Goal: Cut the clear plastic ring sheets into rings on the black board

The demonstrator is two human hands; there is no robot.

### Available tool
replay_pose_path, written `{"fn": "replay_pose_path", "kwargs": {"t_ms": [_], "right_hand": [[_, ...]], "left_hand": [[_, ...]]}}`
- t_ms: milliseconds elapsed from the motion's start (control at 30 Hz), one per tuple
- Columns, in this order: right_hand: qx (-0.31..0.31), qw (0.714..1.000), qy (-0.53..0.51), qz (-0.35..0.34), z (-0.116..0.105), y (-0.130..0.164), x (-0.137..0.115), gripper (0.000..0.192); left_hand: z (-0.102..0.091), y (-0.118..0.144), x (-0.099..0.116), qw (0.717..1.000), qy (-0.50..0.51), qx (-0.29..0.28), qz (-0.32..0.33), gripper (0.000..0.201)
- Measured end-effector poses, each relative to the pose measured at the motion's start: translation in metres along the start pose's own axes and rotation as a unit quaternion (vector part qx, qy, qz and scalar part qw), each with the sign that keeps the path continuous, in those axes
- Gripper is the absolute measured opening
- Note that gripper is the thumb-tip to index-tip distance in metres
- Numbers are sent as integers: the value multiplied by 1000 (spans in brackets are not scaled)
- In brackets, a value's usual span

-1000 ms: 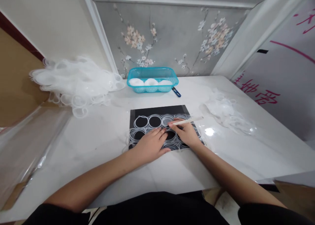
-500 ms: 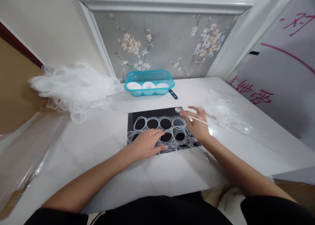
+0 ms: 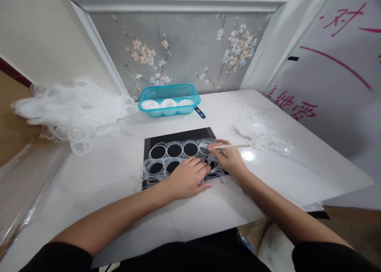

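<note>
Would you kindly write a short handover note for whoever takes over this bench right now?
Left hand: flat on the clear ring sheet, pinning it to the black mat.
Right hand: holds a thin white stick, tip at the top-row cell on the right.
Done: several cells show open black circles; loose clear pieces lie to the right.
Left: cells under the hands cannot be judged. Uncut sheets piled far left; teal basket behind.

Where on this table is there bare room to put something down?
Bare table lies left of the black mat, below the plastic heap, and along the near edge. It is crowded where the left hand and right hand press the ring sheet.
</note>
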State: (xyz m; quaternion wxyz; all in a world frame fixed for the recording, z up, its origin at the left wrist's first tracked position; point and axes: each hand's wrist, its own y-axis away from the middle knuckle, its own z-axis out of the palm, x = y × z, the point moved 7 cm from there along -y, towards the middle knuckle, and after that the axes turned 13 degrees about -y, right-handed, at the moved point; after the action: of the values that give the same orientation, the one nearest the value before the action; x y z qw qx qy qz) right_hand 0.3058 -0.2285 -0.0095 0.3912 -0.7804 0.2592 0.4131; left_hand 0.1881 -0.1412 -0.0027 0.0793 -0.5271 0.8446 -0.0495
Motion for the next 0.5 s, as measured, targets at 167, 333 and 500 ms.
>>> {"fn": "replay_pose_path", "kwargs": {"t_ms": [167, 333, 500], "right_hand": [[-38, 995, -58, 65, 13, 6, 14, 28], [-31, 997, -45, 60, 13, 9, 16, 28], [-85, 987, 127, -59, 19, 9, -2, 24]], "left_hand": [[14, 1, -2, 997, -62, -23, -29, 59], [20, -1, -2, 997, -56, -44, -35, 60], [19, 1, -4, 997, -24, -55, -49, 72]]}}
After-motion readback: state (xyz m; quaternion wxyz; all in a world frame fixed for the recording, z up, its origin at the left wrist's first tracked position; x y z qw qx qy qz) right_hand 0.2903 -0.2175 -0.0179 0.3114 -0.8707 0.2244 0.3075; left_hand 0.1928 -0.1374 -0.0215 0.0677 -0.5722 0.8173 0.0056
